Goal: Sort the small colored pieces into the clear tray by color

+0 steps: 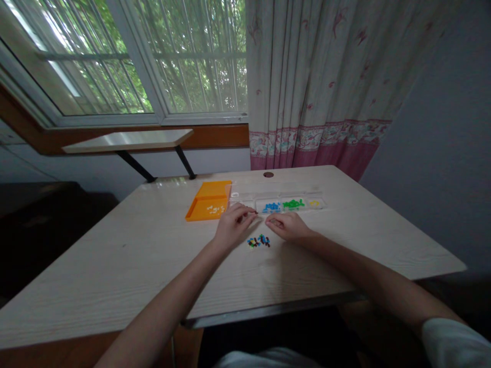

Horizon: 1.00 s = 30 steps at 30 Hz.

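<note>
My left hand (235,225) is over the table in front of a clear compartment box, its fingertips closed around a tiny dark piece that looks like a bead. Close by on the right, my right hand (289,226) has its thumb and fingers pinched together; what is between them is too small to make out. A faint pale line shows between the two hands. Nearer to me lies a small pile of mixed beads (259,241), brown, blue, green and yellow. The clear box (324,201) holds blue beads (271,207), green beads (293,204) and a few yellow beads (314,203) in separate compartments.
An orange tray (210,189) with several white beads (215,209) in its near part lies left of the clear box. A small raised shelf (134,140) stands on black legs at the back left. A round cable hole (268,175) is near the table's (161,266) back edge.
</note>
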{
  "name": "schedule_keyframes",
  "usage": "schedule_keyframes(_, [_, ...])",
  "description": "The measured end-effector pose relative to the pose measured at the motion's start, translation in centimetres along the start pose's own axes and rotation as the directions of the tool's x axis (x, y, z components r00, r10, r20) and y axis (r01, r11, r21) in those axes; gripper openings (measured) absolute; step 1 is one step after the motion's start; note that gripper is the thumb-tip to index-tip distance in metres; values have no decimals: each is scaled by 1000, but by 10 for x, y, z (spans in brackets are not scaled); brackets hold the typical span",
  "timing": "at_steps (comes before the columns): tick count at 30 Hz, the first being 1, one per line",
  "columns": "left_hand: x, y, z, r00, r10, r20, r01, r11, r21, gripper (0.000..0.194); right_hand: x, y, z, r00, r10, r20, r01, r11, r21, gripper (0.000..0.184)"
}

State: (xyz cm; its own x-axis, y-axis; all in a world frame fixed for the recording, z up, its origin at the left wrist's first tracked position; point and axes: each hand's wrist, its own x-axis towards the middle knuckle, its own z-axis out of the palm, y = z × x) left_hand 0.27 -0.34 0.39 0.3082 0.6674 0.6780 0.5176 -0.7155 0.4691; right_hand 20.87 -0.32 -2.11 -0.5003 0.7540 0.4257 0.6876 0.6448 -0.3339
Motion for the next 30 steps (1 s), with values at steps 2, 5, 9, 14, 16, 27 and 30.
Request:
schedule_keyframes(2, [3, 0, -8, 986, -10, -169, 12, 1000, 13, 12, -1, -1, -4, 991, 17, 133, -14, 1000, -19, 25])
schedule_keyframes(5, [5, -2, -16, 948, 6, -317, 9, 999, 46, 12, -1, -3, -6, 958, 27, 284, -22, 1000, -21, 27])
schedule_keyframes(9, [5, -3, -16, 953, 19, -303, -4, 999, 49, 11, -2, -3, -5, 947, 32, 320, -29, 999, -13, 25])
schedule_keyframes(14, [3, 0, -12, 962, -23, -272, 28, 999, 16, 13, -2, -2, -4, 956, 11, 293, -16, 1000, 14, 17])
schedule_keyframes(16, [3, 0, -12, 962, -29, -273, 34, 999, 14, 13, -2, -2, -4, 957, 5, 290, -16, 999, 35, 17])
schedule_keyframes(27, [3, -1, -12, 961, -18, -275, 23, 1000, 13, 12, -2, -1, -3, 949, 9, 314, -28, 998, 57, 19])
schedule_keyframes(30, [3, -1, -11, 962, -27, -273, 30, 1000, 7, 13, -1, 3, -2, 954, -7, 300, -8, 999, 50, 21])
